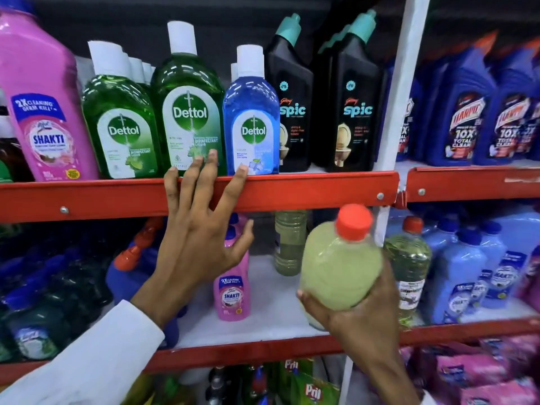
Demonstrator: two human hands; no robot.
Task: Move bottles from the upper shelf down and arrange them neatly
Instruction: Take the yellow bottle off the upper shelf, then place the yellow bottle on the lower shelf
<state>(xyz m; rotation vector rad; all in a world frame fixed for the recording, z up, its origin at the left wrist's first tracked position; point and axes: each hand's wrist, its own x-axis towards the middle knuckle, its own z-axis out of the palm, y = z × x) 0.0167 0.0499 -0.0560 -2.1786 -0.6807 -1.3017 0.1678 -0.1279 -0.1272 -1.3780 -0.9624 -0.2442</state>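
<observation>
The left hand (201,229) covers the lower labels of the tall green bottle (188,106) and blue bottle (251,118), and part of the small pink bottle (232,290) below. The right hand (359,320) hides the base of the pale green bottle (340,270). The big pink bottle (43,106) is cut by the left edge. Dark bottles (52,293) lower left and pink packs (479,372) lower right are too blurred to read.

I hold a clear plastic bottle of pale green liquid with a red screw cap (342,258), tilted slightly, in front of the white lower shelf (263,325), beside olive-coloured bottles (289,244).
</observation>
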